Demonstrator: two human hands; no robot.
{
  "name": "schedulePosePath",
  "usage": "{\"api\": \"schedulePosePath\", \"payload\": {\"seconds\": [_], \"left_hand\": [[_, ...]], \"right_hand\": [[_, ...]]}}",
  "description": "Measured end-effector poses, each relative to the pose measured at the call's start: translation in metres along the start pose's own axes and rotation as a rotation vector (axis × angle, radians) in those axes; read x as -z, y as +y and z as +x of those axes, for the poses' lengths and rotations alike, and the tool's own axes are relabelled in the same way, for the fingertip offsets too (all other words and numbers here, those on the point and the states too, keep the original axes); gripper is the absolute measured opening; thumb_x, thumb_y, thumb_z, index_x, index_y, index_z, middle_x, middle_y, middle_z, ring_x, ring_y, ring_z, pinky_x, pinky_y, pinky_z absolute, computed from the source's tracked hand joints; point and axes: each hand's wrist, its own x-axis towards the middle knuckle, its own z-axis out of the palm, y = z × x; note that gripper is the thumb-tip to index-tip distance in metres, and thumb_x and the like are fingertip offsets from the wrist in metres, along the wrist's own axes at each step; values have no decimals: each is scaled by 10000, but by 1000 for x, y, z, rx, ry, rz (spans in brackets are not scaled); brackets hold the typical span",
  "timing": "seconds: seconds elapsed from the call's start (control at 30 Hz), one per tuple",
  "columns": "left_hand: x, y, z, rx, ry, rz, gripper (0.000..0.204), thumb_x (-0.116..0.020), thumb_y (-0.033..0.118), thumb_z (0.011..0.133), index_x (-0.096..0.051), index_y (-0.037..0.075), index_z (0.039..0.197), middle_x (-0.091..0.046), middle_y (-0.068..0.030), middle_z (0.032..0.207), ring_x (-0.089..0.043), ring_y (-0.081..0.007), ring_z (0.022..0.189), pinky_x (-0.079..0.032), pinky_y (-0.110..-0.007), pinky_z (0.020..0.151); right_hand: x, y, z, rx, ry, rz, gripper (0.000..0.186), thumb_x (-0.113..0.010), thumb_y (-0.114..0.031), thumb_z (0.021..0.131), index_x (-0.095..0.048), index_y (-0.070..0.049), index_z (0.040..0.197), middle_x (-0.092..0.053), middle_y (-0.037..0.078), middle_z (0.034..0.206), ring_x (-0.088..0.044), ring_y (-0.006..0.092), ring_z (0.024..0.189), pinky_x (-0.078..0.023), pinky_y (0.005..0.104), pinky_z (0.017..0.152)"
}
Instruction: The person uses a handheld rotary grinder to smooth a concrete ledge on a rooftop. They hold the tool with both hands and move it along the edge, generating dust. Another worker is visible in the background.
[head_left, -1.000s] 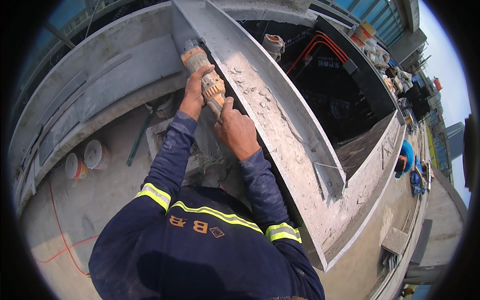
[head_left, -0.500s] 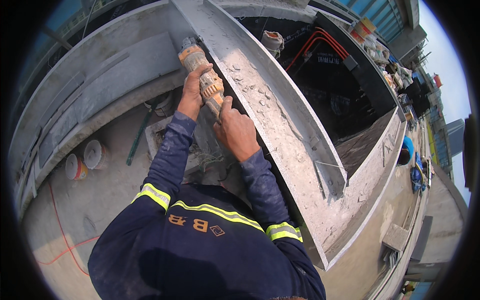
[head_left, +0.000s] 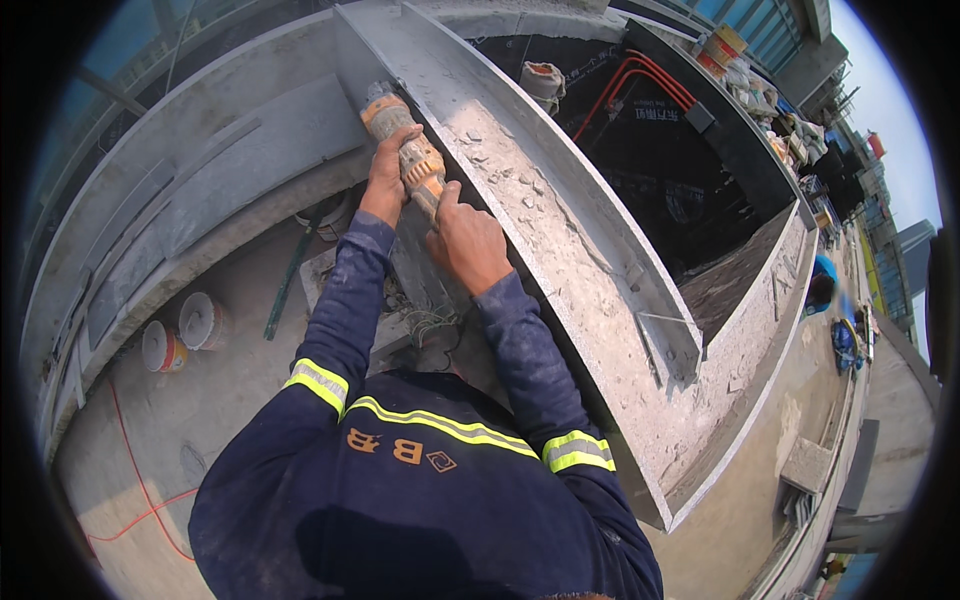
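A worn orange-and-grey cylindrical power tool is held beside the left rim of the pale grey, rubble-strewn trough, though contact at its head is unclear. The left hand is curled around its body, the right hand around its rear end; for clean work, press lightly and hold one steady angle to the rim.

Bright daylight, pale sky glaring at upper right, sunlit ledge, dark shadow across navy jacket, floor at left mostly shaded, upper left hazy, hands fairly sharp, straight edges bowed by fisheye, black rounded rim
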Motion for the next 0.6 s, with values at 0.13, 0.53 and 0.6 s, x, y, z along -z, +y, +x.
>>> {"api": "schedulePosePath", "payload": {"seconds": [0.13,0.53,0.6], "left_hand": [[0,3,0,-4,21,9,364,-799,176,774,-584,17,1021,-628,-108,821,-670,-258,665,-601,-430,619],[-14,0,-32,-7,-4,-15,348,-791,161,783,-575,9,1009,-628,-117,783,-672,-271,628,-600,-434,564],[-18,2,-35,-20,0,-7,351,-787,158,786,-575,4,1019,-629,-121,787,-675,-274,629,-600,-437,559]], "right_hand": [[1,-2,-1,3,6,1,679,-713,-178,754,-425,164,1265,-691,243,754,-701,409,677,-567,485,597],[24,-6,-24,-22,-37,19,709,-714,-202,775,-398,137,1312,-688,253,776,-700,418,700,-568,497,619],[23,-5,-25,-10,-25,23,725,-713,-198,775,-389,141,1327,-686,250,771,-699,418,698,-568,494,615]]}}
